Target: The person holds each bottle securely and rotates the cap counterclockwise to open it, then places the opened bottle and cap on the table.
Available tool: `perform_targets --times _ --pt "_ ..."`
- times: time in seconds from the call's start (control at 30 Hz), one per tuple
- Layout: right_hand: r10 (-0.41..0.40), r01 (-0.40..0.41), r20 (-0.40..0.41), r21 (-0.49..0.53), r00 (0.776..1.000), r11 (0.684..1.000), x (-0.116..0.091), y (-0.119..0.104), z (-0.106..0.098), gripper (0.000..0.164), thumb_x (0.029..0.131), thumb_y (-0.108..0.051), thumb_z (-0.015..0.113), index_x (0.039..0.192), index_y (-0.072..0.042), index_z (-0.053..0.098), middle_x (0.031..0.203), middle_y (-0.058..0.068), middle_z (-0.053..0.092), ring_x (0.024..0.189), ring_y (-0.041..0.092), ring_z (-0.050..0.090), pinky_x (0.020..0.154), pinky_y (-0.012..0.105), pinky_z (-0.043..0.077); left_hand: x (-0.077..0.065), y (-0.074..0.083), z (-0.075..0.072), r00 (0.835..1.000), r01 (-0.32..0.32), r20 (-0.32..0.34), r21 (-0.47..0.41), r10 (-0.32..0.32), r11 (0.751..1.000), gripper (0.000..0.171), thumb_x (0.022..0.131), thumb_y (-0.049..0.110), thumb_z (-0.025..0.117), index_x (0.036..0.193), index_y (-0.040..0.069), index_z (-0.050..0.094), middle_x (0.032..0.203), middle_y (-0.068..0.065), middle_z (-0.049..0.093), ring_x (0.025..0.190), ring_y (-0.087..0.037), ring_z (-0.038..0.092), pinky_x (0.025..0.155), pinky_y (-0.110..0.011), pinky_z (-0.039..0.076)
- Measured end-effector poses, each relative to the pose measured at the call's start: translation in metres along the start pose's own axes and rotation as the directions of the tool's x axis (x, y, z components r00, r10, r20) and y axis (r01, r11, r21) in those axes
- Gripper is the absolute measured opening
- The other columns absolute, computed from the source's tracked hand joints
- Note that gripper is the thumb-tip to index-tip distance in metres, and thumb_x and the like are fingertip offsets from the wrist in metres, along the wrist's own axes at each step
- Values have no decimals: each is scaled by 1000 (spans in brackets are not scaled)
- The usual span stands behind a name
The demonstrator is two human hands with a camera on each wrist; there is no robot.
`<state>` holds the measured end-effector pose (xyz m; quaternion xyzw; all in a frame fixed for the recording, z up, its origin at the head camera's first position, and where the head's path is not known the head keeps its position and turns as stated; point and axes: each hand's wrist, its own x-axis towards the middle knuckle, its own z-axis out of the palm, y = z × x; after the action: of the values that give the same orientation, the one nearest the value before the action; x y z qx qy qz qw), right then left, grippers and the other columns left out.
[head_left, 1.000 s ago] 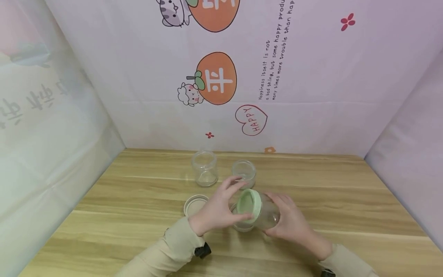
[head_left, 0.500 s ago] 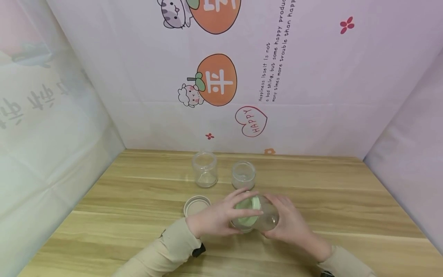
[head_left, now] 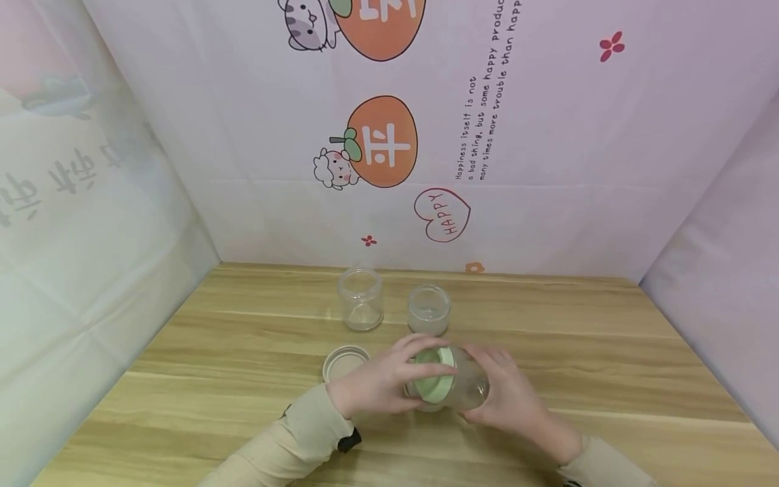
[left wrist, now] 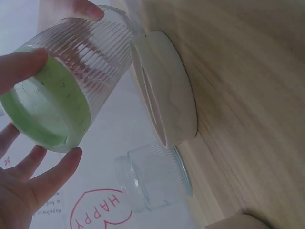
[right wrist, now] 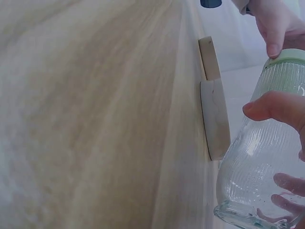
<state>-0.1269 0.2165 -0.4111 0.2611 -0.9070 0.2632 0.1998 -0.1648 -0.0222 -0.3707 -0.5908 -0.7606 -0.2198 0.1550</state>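
Observation:
My right hand (head_left: 510, 392) wraps round the body of a ribbed clear glass jar (right wrist: 257, 157), which is held tilted on its side above the table. The jar's pale green lid (left wrist: 62, 100) faces left, and the fingers and thumb of my left hand (head_left: 380, 382) grip its rim. Right below the jar, partly hidden by it, a round cream lid (left wrist: 167, 90) rests on the table. Another round cream lid (head_left: 343, 363) lies just left of it, partly covered by my left hand.
Behind the hands stand a taller clear glass jar (head_left: 361, 301) and a shorter clear glass jar (head_left: 429, 311), both uncovered. The wooden table (head_left: 201, 379) ends at a printed cloth backdrop (head_left: 548, 169), with cloth on both sides too.
My left hand's fingers have swung over the green lid and spread across its rim, then shifted slightly. The jar has dipped a little left; the right hand keeps its hold.

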Motion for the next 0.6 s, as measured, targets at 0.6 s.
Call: perform_targets --times 0.6 --pt "-84 70 -75 -172 994 983 4 4 2 96 34 -25 93 121 -9 57 104 5 63 97 25 57 73 42 55 3 10 -3 926 374 36 -198 -375 906 66 70 30 83 129 17 56 131 -6 48 111 -19 53 84 -25 52"
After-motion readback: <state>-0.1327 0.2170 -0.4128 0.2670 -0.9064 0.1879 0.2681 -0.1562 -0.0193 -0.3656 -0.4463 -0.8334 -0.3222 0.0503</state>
